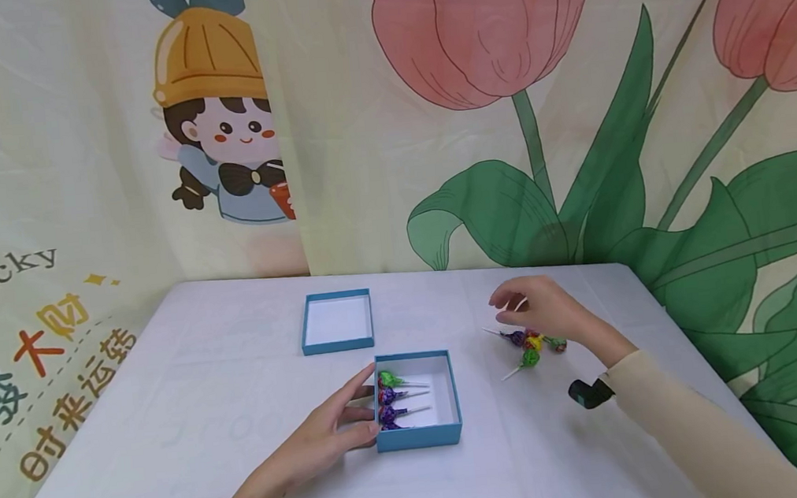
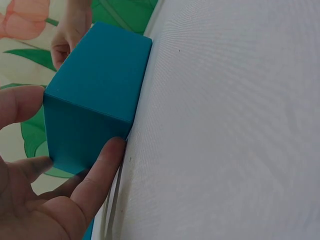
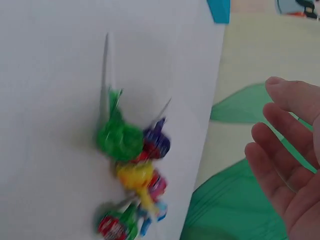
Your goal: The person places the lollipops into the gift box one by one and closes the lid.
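Three wrapped lollipops, one green and two purple (image 1: 387, 396), are seen lying side by side in the open blue box (image 1: 453, 390), heads toward its left wall, sticks pointing right. The box is steadied by the left hand (image 1: 329, 437): fingers are laid straight against the left wall with the thumb at the near corner, so it is pressed rather than clamped. The same contact is confirmed in the left wrist view, where the box (image 2: 95, 100) is flanked by thumb and finger.

A loose heap of lollipops (image 1: 531, 344) is left on the table, well apart from the box to its right: green, purple, yellow and red wrappers can be made out, roughly four or five, though the right wrist view of the heap (image 3: 132, 165) is blurred and an exact count cannot be given. The right hand (image 1: 539, 308) is held just above the heap. A white stick appears to be pinched at its fingertips in the head view, yet the fingers look spread and bare in the wrist view; whether anything is held cannot be told.

Judged from this, the filling is about part-way: three in, the heap still out.

The box lid (image 1: 337, 321) lies upturned behind the box. The table (image 1: 169, 395) is covered in white cloth. Printed hangings are hung behind: tulips (image 1: 486, 28) and a cartoon girl (image 1: 224, 130).
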A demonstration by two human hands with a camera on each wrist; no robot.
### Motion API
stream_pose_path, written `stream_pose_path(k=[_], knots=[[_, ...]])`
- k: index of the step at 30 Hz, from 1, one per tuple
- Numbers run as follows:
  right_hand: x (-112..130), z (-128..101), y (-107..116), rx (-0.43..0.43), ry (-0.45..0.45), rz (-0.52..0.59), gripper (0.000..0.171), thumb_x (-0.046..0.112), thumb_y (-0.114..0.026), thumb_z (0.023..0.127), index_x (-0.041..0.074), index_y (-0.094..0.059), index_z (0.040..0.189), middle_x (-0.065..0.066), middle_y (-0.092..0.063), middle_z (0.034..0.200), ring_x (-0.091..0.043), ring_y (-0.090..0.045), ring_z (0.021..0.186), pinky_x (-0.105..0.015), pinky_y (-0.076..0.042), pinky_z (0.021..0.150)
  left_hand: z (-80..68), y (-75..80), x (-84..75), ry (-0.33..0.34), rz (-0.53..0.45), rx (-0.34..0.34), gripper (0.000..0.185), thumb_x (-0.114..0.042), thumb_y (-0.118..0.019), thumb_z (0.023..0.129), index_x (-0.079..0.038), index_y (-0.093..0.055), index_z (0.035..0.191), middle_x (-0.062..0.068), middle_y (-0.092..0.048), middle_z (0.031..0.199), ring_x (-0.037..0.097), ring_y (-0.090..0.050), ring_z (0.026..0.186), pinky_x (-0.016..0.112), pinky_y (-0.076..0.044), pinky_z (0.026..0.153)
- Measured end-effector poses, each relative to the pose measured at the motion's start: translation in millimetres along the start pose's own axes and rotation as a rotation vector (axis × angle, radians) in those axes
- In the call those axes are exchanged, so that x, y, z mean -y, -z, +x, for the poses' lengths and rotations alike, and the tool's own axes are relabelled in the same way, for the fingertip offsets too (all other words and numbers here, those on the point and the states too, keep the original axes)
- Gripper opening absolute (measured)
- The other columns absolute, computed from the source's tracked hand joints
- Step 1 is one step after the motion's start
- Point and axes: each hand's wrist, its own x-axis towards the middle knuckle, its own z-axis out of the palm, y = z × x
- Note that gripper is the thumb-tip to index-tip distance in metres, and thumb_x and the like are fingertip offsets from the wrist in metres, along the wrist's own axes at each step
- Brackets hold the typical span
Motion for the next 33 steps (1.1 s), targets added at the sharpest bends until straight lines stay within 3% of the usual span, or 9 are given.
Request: stream_pose_path(k=[11, 26, 33], knots=[[-59, -5, 2, -0.045, -0.097, -0.029, 0.027, 0.007, -0.079, 0.096, 0.002, -0.075, 0.122, -0.017, -0.075, 0.120, -0.030, -0.068, 0.108, -0.051, -0.059, 0.097, 0.0, -0.4, -0.9, 0.013, -0.002, -0.006, 0.083, -0.027, -0.069, 0.104, -0.028, -0.021, 0.171, 0.022, -0.036, 0.166, 0.038, -0.053, 0.140, 0.054, -0.052, 0.109], [-100, -14, -9, 0.011, -0.244, -0.069, 0.029, 0.019, -0.077, 0.100, 0.007, -0.075, 0.127, -0.010, -0.073, 0.123, -0.031, -0.066, 0.113, -0.049, -0.059, 0.098, 0.5, -0.4, 0.1, 0.019, -0.009, -0.007, 0.083, -0.027, -0.070, 0.104, -0.028, -0.021, 0.171, 0.021, -0.036, 0.166, 0.038, -0.053, 0.140, 0.054, -0.053, 0.109], [-107, -19, -8, 0.031, -0.250, -0.066, 0.030, 0.018, -0.077, 0.100, 0.008, -0.074, 0.127, -0.009, -0.073, 0.123, -0.029, -0.067, 0.111, -0.048, -0.059, 0.098, 0.4, -0.2, -0.6, 0.013, -0.008, -0.008, 0.083, -0.026, -0.070, 0.104, -0.028, -0.021, 0.171, 0.022, -0.036, 0.166, 0.039, -0.053, 0.140, 0.053, -0.053, 0.108]])
